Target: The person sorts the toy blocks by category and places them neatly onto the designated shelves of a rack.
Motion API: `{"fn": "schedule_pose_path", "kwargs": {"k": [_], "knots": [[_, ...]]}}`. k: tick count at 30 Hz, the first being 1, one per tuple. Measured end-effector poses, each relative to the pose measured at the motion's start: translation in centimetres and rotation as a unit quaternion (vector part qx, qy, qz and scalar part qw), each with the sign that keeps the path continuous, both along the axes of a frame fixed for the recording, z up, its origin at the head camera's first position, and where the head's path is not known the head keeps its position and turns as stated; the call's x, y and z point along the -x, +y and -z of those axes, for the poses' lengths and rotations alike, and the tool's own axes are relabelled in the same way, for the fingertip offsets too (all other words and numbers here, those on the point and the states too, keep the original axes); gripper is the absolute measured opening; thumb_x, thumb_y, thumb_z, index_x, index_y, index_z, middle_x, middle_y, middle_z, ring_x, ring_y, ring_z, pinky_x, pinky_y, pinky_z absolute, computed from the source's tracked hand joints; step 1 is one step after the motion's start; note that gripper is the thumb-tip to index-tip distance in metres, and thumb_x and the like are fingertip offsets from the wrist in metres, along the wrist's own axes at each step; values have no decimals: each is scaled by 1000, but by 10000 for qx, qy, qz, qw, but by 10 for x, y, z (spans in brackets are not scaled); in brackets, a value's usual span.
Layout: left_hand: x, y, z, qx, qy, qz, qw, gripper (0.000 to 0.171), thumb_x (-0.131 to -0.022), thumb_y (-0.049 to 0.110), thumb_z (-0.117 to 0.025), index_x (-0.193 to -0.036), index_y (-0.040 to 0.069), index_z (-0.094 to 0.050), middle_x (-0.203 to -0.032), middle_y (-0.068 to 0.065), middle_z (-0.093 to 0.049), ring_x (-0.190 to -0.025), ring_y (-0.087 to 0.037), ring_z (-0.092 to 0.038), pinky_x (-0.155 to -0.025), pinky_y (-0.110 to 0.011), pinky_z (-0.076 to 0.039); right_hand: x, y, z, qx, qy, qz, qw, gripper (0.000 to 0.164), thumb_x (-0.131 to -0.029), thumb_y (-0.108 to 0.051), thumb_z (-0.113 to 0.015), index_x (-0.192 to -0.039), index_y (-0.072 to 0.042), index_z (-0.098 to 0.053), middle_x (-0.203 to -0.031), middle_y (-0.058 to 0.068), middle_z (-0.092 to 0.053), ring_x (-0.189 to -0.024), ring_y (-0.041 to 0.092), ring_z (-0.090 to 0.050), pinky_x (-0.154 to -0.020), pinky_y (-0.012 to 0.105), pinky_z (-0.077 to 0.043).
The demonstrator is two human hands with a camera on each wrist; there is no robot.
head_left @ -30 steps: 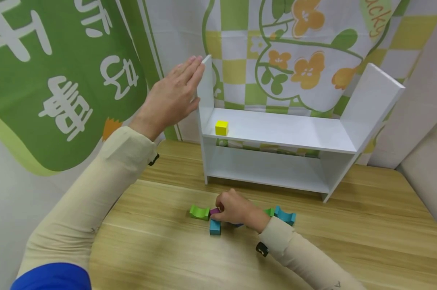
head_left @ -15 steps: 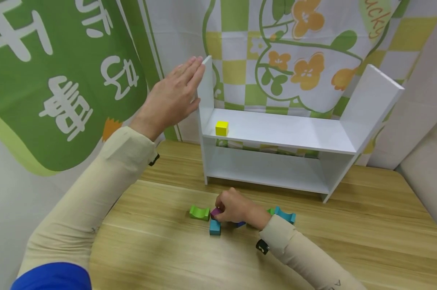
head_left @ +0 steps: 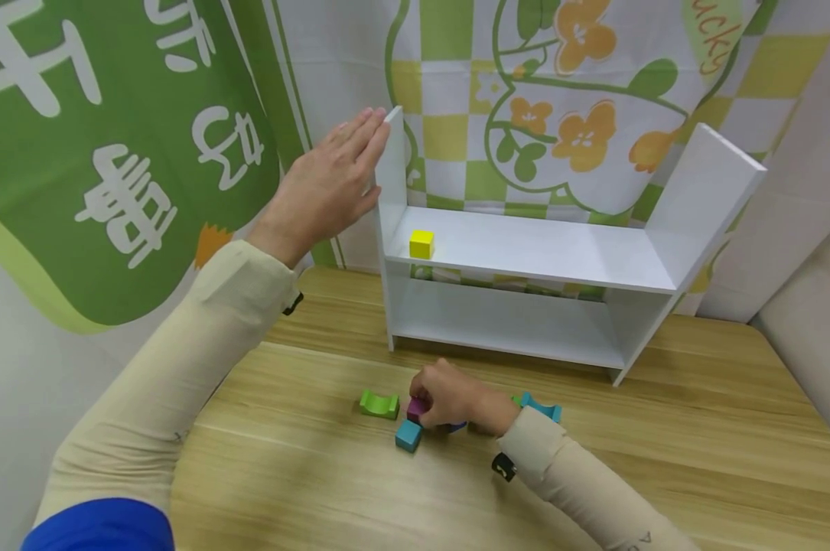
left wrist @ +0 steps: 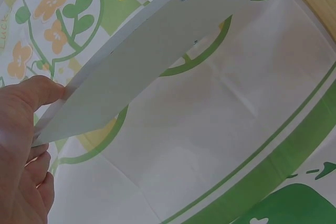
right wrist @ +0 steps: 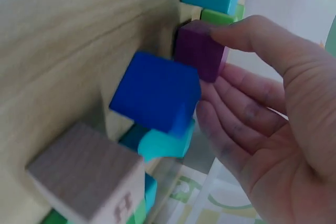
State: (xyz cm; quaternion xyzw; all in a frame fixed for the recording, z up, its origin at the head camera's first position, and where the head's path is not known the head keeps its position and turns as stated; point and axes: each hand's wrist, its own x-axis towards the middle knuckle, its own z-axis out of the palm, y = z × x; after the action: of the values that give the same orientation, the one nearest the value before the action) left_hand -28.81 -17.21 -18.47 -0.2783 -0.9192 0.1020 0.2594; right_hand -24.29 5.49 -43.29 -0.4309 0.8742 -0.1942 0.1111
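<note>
My left hand (head_left: 325, 191) holds the upper left side panel of the white shelf (head_left: 525, 245). In the left wrist view the panel (left wrist: 136, 51) passes between thumb and fingers. Down on the table, my right hand (head_left: 449, 394) pinches a purple block (right wrist: 202, 51), its thumb against one face and fingers on the other side. A teal block (head_left: 408, 436) sits just in front of the purple one. Close by the right fingers is a blue block (right wrist: 157, 93), mostly hidden by the hand in the head view. To their left lies a green curved block (head_left: 379, 404).
A yellow cube (head_left: 421, 245) stands at the left end of the upper shelf board. Right of the right wrist lies a blue curved block (head_left: 541, 408). A wooden block with a printed letter (right wrist: 89, 171) shows in the right wrist view. Patterned cloth hangs behind.
The purple block has shifted slightly right with my right hand, and more of it shows. The teal block has turned a little. My left hand stays at the shelf panel.
</note>
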Motion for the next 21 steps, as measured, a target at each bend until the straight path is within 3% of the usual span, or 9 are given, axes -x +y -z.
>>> {"fn": "schedule_pose_path", "kwargs": {"k": [4, 8, 15, 21], "knots": [[0, 0, 1, 14, -4, -6, 10000, 77, -109, 24, -56, -166, -6, -15, -177, -20, -13, -165, -35, -17, -138, -45, -16, 1, 5, -8, -9, -20, -165, 9999, 12, -84, -8, -84, -95, -4, -78, -91, 5, -79, -79, 11, -70, -67, 14, -56], [0, 1, 1, 7, 47, 21, 10000, 77, -109, 24, -57, -166, -6, -16, -177, -21, -14, -165, -34, -18, -137, -45, -17, 3, 13, -23, -98, -167, -269, 9995, 16, -87, -8, -82, -102, -5, -78, -98, 4, -80, -88, 14, -75, -70, 13, -57], [0, 1, 1, -4, 95, 4, 10000, 77, -109, 24, -58, -166, -6, -16, -177, -20, -15, -165, -34, -19, -137, -44, -18, 6, 30, -58, -269, -276, -407, 9984, 32, -91, -11, -79, -122, -3, -76, -112, 5, -79, -98, 12, -75, -84, 22, -64], [0, 0, 0, 98, 50, -57, 9999, 77, -109, 26, -55, -166, -6, -14, -177, -20, -12, -166, -34, -17, -137, -44, -16, 11, 45, -90, -177, -107, -604, 9980, 33, -90, -11, -79, -123, -3, -76, -111, 6, -80, -97, 10, -76, -88, 27, -66]]}}
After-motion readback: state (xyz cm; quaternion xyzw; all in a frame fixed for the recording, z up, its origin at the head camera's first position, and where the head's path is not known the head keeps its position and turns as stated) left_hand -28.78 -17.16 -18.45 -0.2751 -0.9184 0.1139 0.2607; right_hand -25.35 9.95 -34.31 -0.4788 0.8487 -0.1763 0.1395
